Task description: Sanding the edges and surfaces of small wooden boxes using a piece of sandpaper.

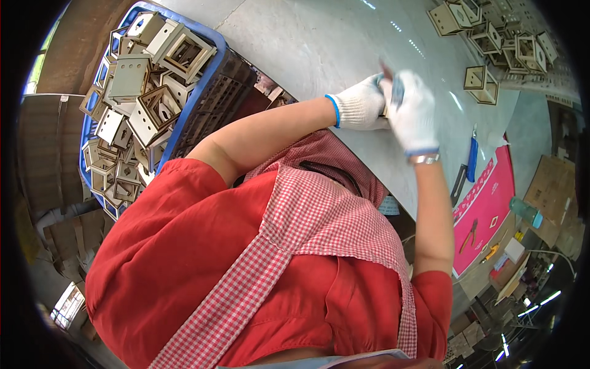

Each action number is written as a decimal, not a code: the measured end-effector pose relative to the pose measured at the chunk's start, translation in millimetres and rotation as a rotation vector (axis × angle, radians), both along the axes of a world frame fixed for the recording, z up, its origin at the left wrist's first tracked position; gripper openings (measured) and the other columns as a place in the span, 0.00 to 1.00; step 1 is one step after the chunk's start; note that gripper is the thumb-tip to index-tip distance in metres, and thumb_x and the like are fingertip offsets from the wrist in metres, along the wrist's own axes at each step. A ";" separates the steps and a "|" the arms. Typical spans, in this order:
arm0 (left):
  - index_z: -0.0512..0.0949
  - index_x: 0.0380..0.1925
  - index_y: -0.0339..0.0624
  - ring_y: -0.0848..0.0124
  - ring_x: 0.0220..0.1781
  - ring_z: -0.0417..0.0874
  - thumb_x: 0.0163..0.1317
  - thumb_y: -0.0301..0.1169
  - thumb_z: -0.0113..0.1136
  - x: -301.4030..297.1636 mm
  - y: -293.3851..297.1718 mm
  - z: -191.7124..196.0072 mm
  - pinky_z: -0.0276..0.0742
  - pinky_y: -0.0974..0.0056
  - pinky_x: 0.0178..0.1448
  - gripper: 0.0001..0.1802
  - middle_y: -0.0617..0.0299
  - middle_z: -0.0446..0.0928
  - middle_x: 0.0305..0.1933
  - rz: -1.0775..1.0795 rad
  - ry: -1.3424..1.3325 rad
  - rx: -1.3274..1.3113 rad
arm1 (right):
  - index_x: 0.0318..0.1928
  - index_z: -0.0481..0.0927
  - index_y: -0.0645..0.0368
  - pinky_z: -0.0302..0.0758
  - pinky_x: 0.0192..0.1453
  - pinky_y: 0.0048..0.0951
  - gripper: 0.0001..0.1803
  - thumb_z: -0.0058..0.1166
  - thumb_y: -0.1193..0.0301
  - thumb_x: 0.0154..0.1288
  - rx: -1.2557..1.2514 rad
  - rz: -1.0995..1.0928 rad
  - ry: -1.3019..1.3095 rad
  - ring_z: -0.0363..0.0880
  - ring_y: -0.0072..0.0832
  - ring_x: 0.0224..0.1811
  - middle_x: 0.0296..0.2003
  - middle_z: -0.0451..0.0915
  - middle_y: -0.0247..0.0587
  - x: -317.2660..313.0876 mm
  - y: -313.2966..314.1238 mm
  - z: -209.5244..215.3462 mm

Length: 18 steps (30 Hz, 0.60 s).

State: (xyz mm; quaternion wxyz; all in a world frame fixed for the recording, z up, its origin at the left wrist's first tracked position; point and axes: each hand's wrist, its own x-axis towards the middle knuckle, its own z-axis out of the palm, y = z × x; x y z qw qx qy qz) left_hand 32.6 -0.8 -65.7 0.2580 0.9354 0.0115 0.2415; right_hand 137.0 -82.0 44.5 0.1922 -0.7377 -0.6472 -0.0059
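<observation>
**Two gloved hands meet over the desk**

A person in a red shirt and a checked apron bends over a grey desk [307, 43]. Both hands wear white gloves. The left hand [361, 104] and the right hand [410, 114] touch each other near 1 o'clock in the view. Between them sits a small wood piece [385, 109], mostly hidden. The fingers of both hands curl around it, but I cannot tell which hand really grips it.

At 10 o'clock a blue crate [209, 74] is full of little wooden boxes [132, 77]. More wooden boxes [482, 83] stand on the desk at 2 o'clock. A blue knife [472, 158] lies at 3 o'clock, just beside a pink mat [491, 197]. Pliers [470, 235] rest on the mat.
</observation>
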 end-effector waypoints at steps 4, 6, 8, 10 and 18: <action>0.84 0.49 0.48 0.56 0.55 0.83 0.73 0.51 0.54 -6.1 -7.5 13.7 0.55 0.44 0.82 0.21 0.55 0.86 0.48 -0.031 -0.001 -0.104 | 0.41 0.81 0.62 0.77 0.41 0.46 0.20 0.57 0.55 0.71 -0.403 -0.098 0.101 0.82 0.50 0.34 0.33 0.85 0.49 24.6 54.9 34.3; 0.85 0.49 0.46 0.57 0.54 0.83 0.74 0.51 0.54 -8.0 -5.6 10.9 0.55 0.45 0.83 0.22 0.56 0.86 0.51 0.003 -0.015 -0.079 | 0.41 0.83 0.62 0.79 0.42 0.49 0.23 0.54 0.51 0.72 -0.509 -0.012 0.123 0.84 0.52 0.35 0.33 0.86 0.51 36.5 71.5 35.7; 0.85 0.50 0.46 0.58 0.54 0.83 0.75 0.51 0.54 -9.6 -4.8 9.7 0.55 0.45 0.83 0.22 0.56 0.86 0.52 0.021 -0.019 -0.070 | 0.41 0.84 0.62 0.80 0.42 0.50 0.25 0.52 0.49 0.73 -0.564 0.033 0.136 0.85 0.53 0.36 0.33 0.86 0.52 44.9 83.6 27.0; 0.85 0.47 0.46 0.57 0.53 0.84 0.76 0.53 0.51 -9.6 -4.5 13.8 0.57 0.45 0.80 0.24 0.56 0.87 0.48 0.016 -0.088 -0.113 | 0.39 0.85 0.63 0.80 0.43 0.50 0.26 0.51 0.49 0.73 -0.685 0.027 0.084 0.85 0.53 0.37 0.34 0.87 0.52 50.9 89.3 7.8; 0.84 0.37 0.45 0.54 0.45 0.84 0.73 0.52 0.55 -3.0 5.9 40.8 0.65 0.47 0.72 0.22 0.60 0.86 0.38 0.057 0.299 -0.613 | 0.56 0.81 0.60 0.81 0.53 0.45 0.21 0.53 0.63 0.68 -0.199 -0.103 -0.132 0.85 0.51 0.46 0.47 0.87 0.51 51.8 71.6 33.2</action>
